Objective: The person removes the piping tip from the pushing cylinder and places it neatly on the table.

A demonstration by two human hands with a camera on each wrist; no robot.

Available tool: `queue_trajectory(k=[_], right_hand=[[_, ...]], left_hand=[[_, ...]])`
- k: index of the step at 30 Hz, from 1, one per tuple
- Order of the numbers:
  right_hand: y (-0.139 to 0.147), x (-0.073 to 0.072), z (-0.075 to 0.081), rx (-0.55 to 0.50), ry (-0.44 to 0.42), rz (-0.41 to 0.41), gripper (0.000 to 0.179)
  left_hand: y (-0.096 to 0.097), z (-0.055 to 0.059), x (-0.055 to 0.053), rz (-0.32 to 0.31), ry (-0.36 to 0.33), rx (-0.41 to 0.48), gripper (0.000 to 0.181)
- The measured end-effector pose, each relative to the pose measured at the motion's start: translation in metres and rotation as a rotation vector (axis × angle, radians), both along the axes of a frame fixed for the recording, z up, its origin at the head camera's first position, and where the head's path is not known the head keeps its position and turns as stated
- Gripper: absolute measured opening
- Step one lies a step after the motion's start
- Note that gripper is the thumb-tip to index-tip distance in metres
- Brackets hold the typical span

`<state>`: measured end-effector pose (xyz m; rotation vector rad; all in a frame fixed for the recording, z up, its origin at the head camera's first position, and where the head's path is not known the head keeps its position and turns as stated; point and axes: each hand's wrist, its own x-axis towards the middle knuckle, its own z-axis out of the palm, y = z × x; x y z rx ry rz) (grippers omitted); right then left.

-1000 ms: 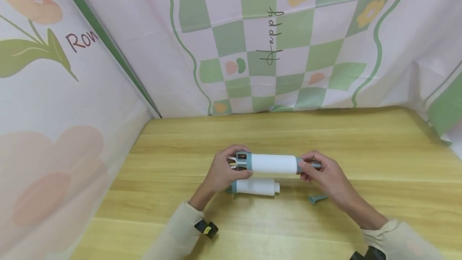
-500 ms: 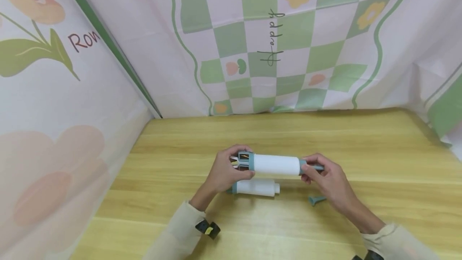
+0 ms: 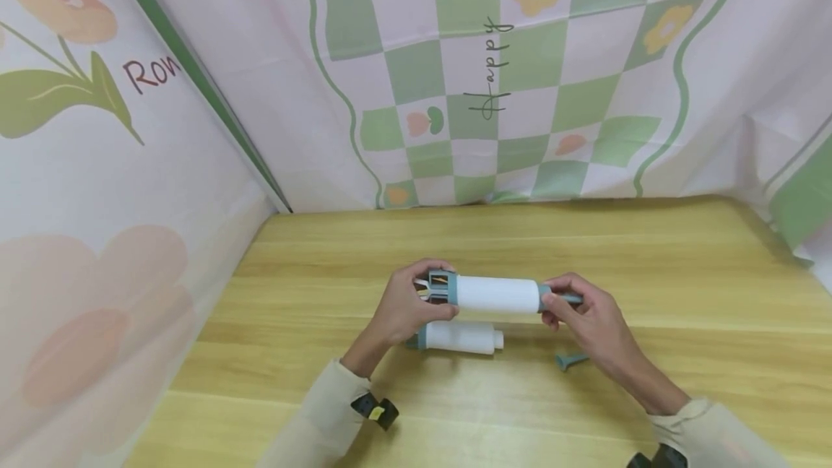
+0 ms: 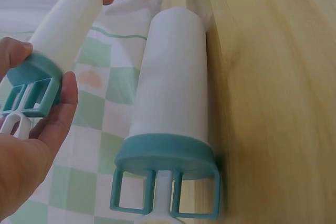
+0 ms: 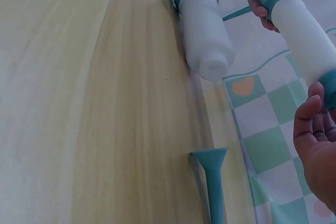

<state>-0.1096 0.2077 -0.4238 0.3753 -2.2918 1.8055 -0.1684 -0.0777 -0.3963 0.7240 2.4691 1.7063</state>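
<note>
White plastic-looking cylinder (image 3: 497, 295) was between the curled fingers: left hand (image 3: 398, 310) gripped its teal framed collar (image 3: 453, 290), right hand (image 3: 593, 318) pinched its teal nozzle (image 3: 544, 297). Probably it was light, stiff, slippery, best held there.

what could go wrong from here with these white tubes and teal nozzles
The teal nozzle pinched by the right hand might seat crooked, since the left hand steadies the held tube only at its far end. The loose nozzle lies close to the right wrist in the head view, so a lowered arm could knock it. The second tube lies on its side and might roll if bumped.
</note>
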Motion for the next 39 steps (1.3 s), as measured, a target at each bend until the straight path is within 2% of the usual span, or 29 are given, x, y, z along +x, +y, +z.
queue_trajectory(k=[11, 24, 39], right_hand=[[0.0, -0.0013, 0.0002, 0.013, 0.035, -0.023, 0.012], [-0.0011, -0.0025, -0.0019, 0.001, 0.042, -0.026, 0.012], [-0.0047, -0.0025, -0.0048, 0.021, 0.046, -0.051, 0.012]], left_hand=[[0.0022, 0.0036, -0.0025, 0.016, -0.04, -0.003, 0.043], [0.0005, 0.0024, -0.0044, -0.007, -0.084, 0.019, 0.043], [-0.0014, -0.0003, -0.0044, 0.024, -0.189, 0.039, 0.046]])
